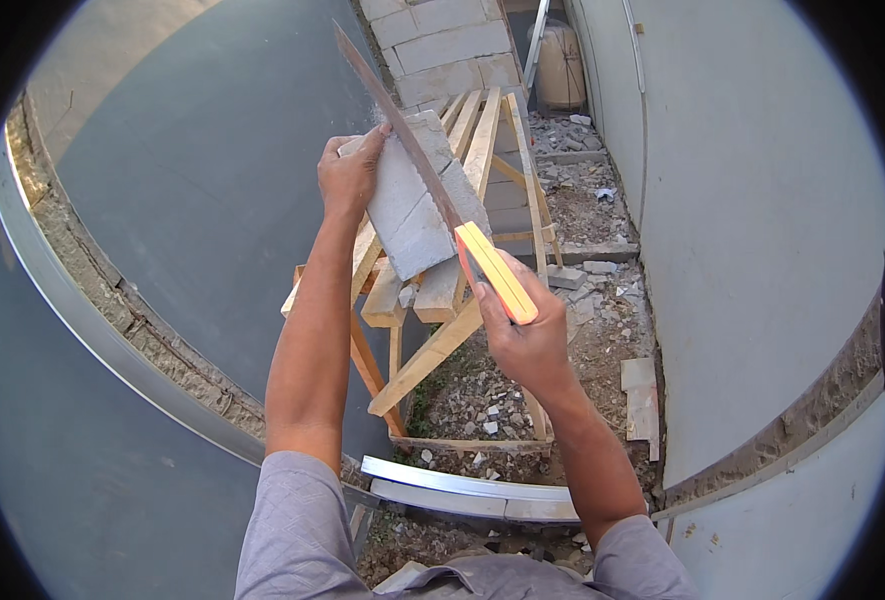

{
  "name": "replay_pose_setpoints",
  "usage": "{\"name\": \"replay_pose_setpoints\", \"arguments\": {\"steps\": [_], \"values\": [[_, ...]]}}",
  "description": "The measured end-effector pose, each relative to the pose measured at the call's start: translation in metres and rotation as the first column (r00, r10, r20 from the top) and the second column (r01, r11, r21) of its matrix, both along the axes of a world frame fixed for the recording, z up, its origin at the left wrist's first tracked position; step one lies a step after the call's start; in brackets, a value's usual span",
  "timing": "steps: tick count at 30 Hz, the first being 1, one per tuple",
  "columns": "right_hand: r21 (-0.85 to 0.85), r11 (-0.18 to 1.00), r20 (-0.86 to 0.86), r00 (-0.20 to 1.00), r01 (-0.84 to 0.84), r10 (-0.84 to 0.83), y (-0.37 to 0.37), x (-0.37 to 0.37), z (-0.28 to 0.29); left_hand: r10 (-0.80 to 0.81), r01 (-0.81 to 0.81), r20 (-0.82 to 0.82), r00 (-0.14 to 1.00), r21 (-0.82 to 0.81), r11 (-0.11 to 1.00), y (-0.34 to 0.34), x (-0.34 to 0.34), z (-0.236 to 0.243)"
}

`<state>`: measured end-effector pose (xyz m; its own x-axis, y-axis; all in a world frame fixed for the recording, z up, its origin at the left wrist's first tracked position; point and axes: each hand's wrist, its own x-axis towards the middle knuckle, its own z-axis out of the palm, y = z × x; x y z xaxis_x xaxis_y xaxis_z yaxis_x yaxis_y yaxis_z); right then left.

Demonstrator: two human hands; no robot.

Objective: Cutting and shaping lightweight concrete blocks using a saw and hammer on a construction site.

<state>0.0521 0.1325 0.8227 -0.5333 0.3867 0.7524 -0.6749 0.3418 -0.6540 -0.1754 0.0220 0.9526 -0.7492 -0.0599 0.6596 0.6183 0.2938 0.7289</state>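
A handsaw (404, 128) with a long brown blade and an orange-and-yellow handle lies slantwise across a light grey concrete block (402, 215). My right hand (530, 335) is closed round the saw's handle at the near right side of the block. The blade runs up and to the left, its tip standing out past the block's far edge. With my left hand (348, 182) I grip the block's far left edge, thumb close beside the blade. The block rests on the slats of a wooden trestle (478, 150). How deep the blade sits in the block, I cannot tell.
Grey walls (232, 200) flank a narrow passage, with another wall (762, 200) on the right. Broken rubble (487, 400) covers the ground. A silvery metal bar (462, 480) crosses low in front of me. Farther off stand a block wall (447, 45) and a beige rounded container (560, 65).
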Motion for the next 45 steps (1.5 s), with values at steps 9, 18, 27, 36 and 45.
{"name": "replay_pose_setpoints", "arguments": {"steps": [9, 18, 27, 36, 45], "values": [[-0.006, 0.999, 0.054, 0.998, 0.034, -0.033, -0.009, 0.083, -0.073, -0.125, 0.131, -0.052, 0.991, 0.142, 0.981, -0.004, 0.008, 0.002], [0.091, 0.994, 0.101, 0.994, -0.058, 0.049, 0.015, 0.102, -0.043, -0.073, 0.104, -0.254, 0.964, 0.111, 0.988, -0.002, -0.024, -0.015], [0.110, 0.989, -0.001, 0.995, 0.101, -0.102, -0.009, 0.089, -0.059, 0.115, -0.103, -0.143, 0.983, 0.094, 0.990, 0.003, -0.027, -0.004], [0.059, 0.996, -0.134, 0.989, 0.064, -0.055, 0.002, -0.044, 0.033, 0.142, -0.133, -0.156, 0.977, 0.063, 0.989, 0.013, -0.033, -0.006], [0.135, 0.981, -0.103, 0.987, 0.138, -0.125, -0.006, 0.023, -0.014, 0.117, -0.110, -0.145, 0.983, 0.053, 0.992, -0.001, -0.022, 0.013]]}}
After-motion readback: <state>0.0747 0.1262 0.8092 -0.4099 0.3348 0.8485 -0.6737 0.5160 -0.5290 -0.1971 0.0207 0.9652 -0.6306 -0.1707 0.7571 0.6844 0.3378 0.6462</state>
